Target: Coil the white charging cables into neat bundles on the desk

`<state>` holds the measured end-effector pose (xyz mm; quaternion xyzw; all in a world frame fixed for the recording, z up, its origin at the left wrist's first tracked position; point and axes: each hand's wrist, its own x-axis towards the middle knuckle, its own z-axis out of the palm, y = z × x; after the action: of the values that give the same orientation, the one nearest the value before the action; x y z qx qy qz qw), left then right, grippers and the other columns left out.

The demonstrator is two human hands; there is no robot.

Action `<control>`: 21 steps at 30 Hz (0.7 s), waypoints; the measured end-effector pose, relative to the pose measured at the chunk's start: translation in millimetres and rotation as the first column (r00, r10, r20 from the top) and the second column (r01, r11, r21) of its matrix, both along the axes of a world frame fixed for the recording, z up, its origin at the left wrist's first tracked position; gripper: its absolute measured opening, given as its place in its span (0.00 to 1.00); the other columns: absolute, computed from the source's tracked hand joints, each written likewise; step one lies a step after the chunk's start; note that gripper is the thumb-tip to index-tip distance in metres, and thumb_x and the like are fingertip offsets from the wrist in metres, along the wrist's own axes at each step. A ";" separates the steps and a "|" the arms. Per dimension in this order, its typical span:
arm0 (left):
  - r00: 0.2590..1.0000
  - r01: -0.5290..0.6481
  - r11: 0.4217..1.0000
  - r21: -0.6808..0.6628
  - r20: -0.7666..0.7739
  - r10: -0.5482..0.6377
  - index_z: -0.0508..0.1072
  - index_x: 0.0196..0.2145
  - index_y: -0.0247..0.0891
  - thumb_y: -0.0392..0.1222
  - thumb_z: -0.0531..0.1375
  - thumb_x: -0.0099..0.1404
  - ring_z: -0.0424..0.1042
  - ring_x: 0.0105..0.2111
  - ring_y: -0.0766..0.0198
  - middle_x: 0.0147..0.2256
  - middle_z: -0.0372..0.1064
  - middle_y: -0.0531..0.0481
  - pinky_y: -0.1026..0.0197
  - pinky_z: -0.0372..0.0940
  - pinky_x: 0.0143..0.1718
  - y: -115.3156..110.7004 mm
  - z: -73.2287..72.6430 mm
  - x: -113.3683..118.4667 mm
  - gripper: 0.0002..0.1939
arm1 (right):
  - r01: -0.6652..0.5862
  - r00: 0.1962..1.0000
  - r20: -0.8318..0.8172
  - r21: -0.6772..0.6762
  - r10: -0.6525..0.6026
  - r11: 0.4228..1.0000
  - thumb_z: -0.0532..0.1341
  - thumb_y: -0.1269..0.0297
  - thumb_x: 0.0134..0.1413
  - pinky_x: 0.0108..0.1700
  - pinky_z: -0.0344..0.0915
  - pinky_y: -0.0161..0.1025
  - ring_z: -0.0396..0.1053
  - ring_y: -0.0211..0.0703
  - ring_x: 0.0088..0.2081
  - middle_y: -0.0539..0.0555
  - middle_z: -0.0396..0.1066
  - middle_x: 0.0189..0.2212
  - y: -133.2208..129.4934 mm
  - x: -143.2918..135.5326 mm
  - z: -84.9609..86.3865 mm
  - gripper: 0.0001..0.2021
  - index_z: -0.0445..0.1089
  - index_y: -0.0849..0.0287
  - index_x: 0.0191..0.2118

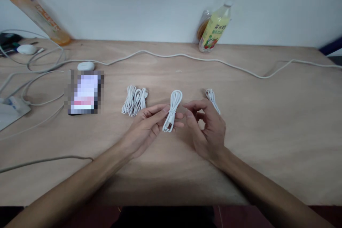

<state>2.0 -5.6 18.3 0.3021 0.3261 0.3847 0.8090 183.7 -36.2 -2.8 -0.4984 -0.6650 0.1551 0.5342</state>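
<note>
My left hand (pixel 145 124) is closed on a coiled white USB cable (pixel 175 103), thumb on top and fingers behind it. The bundle is cinched at its middle, with its loop upward and a plug at the lower end. Just to its right, my right hand (pixel 210 128) has bent fingers, the thumb and index tips near each other but apart, and nothing visible between them. Beyond my left hand lie bundled white cables (pixel 133 99) side by side. Another small white cable bundle (pixel 212 99) rests behind my right hand, which partly covers it.
A phone (pixel 85 92) with a blurred screen lies left, below a white earbud case (pixel 86 66). A long white cord (pixel 181 55) crosses the wooden table (pixel 267 131). A yellow drink bottle (pixel 216 28) and an orange bottle (pixel 37 14) stand by the wall. A small white loop (pixel 179 71) lies mid-table.
</note>
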 end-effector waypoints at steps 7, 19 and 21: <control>1.000 0.002 1.000 -0.016 0.014 -0.001 0.87 0.43 0.33 0.43 0.74 0.67 0.84 0.31 0.61 0.35 0.85 0.42 0.64 0.75 0.35 0.1 2.9 0.6 0.11 | -0.015 1.000 -0.024 -0.022 0.014 1.000 0.62 0.69 0.70 0.25 0.66 0.35 0.70 0.38 0.29 0.47 0.73 0.32 -0.3 0.3 -0.9 0.05 0.73 0.52 0.48; 0.979 -0.024 0.984 0.176 -0.194 0.059 0.88 0.45 0.39 0.46 0.76 0.64 0.77 0.31 0.65 0.36 0.84 0.47 0.64 0.73 0.32 -2.5 -3.1 3.3 0.14 | -0.210 0.923 -0.364 -0.211 0.123 0.955 0.60 0.53 0.76 0.28 0.66 0.36 0.66 0.38 0.27 0.46 0.67 0.27 8.7 3.4 -1.4 0.13 0.76 0.55 0.50; 0.969 -0.015 0.978 0.207 -0.237 0.065 0.88 0.44 0.38 0.47 0.76 0.64 0.76 0.29 0.67 0.36 0.84 0.47 0.65 0.73 0.31 -1.8 -4.3 3.4 0.14 | -0.265 0.907 -0.392 -0.250 0.153 0.931 0.60 0.49 0.75 0.28 0.65 0.36 0.65 0.38 0.26 0.45 0.66 0.26 9.7 3.2 1.1 0.16 0.77 0.55 0.47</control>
<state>5.5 -7.4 14.0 0.4212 0.3873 0.3924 0.7201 186.9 -26.5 -1.6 -0.4605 -0.5728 0.4002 0.5474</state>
